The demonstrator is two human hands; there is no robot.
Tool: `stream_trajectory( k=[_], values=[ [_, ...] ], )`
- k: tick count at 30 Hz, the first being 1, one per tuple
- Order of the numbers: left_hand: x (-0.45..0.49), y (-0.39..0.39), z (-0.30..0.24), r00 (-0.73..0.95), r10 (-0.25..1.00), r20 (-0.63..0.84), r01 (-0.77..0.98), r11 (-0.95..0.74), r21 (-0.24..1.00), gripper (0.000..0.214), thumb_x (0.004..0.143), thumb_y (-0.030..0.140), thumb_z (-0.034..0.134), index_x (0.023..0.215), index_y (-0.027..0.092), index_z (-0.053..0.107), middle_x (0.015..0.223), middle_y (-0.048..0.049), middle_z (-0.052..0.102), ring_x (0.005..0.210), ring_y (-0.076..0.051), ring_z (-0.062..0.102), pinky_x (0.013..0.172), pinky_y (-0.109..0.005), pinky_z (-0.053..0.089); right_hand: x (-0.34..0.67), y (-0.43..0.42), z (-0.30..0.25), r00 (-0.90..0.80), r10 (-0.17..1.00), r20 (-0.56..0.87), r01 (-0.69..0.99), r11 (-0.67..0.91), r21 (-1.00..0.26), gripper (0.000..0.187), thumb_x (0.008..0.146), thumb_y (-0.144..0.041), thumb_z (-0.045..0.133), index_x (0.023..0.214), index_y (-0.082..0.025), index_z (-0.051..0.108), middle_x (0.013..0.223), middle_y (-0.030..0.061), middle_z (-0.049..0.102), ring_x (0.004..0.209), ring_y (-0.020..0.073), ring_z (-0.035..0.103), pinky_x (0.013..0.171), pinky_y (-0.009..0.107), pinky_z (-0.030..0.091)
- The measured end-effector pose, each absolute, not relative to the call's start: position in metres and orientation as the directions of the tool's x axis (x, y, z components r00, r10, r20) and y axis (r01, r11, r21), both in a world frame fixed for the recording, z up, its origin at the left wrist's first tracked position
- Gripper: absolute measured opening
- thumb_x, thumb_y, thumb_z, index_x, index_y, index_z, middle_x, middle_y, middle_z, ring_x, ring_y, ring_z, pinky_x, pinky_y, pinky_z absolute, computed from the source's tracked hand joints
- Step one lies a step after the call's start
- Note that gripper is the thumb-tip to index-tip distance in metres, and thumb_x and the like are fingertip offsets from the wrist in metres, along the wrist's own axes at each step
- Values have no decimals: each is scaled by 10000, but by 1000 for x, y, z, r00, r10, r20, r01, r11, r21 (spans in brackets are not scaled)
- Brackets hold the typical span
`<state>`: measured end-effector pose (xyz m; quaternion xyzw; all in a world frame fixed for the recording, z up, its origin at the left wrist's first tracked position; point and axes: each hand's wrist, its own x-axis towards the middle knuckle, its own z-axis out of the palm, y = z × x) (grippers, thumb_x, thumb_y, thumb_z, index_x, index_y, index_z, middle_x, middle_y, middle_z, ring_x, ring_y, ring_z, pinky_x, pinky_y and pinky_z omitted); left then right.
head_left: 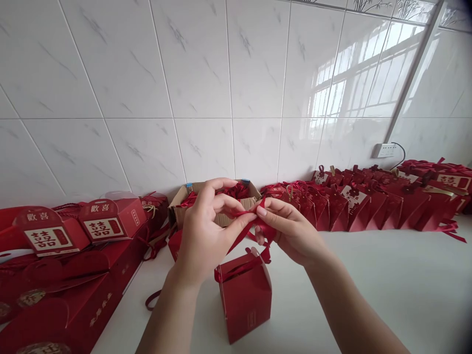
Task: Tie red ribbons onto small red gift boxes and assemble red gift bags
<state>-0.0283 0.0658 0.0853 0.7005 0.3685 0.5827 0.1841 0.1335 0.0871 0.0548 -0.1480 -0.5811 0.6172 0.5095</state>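
Note:
Just above a small red gift box [246, 300], my left hand [212, 228] pinches a red ribbon [270, 233] between thumb and fingers. My right hand [291, 223] also grips this ribbon, and the fingertips of both hands nearly meet. Part of the ribbon bends into a loop under my right fingers. The box stands upright on the white table, its top folded together, with ribbon running across the top through its sides. Behind my left wrist, another red box is mostly hidden.
At the back, an open cardboard carton [254, 192] holds red ribbons. Rows of finished-looking red boxes [354, 206] line the wall at right. Larger red boxes [110, 280] are stacked at left. A loose dark red ribbon [150, 299] lies on the white table [368, 295]. A power socket [384, 150] is on the wall.

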Motion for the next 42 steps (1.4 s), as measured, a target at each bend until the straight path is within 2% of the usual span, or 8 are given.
stream_trajectory(
  k=[6,10,14,21,24,29,32,42],
  values=[
    [-36,67,85,318,872,372,294,-463,836,326,863,334,595,1160,272,476,975,-34,673,876,-180,679,761,-305,558,134,96,51,-342,778,527,-461,350,-816,154,898,-323,607,813,-200,645,724,-16,599,666,94,566,662,235,486],
    [-40,71,88,329,923,201,311,-307,899,229,905,315,454,1124,247,464,808,-14,669,751,-184,662,662,-308,515,143,97,53,-412,591,694,-72,738,-671,137,910,-271,558,832,-202,647,777,25,618,686,145,553,638,299,464],
    [-41,76,87,258,944,207,270,-276,923,262,842,234,468,1103,215,450,682,16,623,701,-182,632,646,-301,470,149,100,52,-491,404,772,256,914,-315,144,884,-151,539,867,-203,672,818,48,675,758,178,583,708,351,454],
    [-44,80,88,246,938,245,100,-276,956,237,862,289,453,1076,203,507,730,-13,629,782,-196,644,753,-331,491,141,106,44,-417,309,855,347,923,-164,178,887,-150,534,870,-229,693,844,42,691,802,184,626,786,386,431],
    [-44,77,95,216,911,351,315,-405,858,305,893,398,444,1115,212,539,725,-8,615,673,-181,619,659,-299,484,137,101,44,-309,391,867,349,895,-280,135,872,-198,579,845,-232,707,909,47,699,874,199,635,868,414,404],
    [-62,58,92,233,658,716,792,-555,253,232,908,335,447,1074,222,563,644,25,568,447,-114,421,509,-238,348,154,90,39,-104,767,633,57,640,-766,191,840,-362,609,744,-200,639,801,29,641,774,172,593,676,301,439],
    [-97,44,69,267,590,762,879,-473,59,163,892,276,458,1007,225,562,587,54,433,469,-105,416,533,-201,352,183,87,21,-132,913,386,266,408,-873,267,816,-432,582,719,-183,597,704,5,589,633,136,513,574,266,377],
    [-166,27,-30,179,942,283,910,-268,317,304,753,103,384,971,235,550,580,37,448,524,-150,505,541,-202,399,228,93,-69,58,992,113,766,28,-642,163,669,-196,532,521,-194,461,559,11,537,538,136,449,513,251,295]
  ],
)
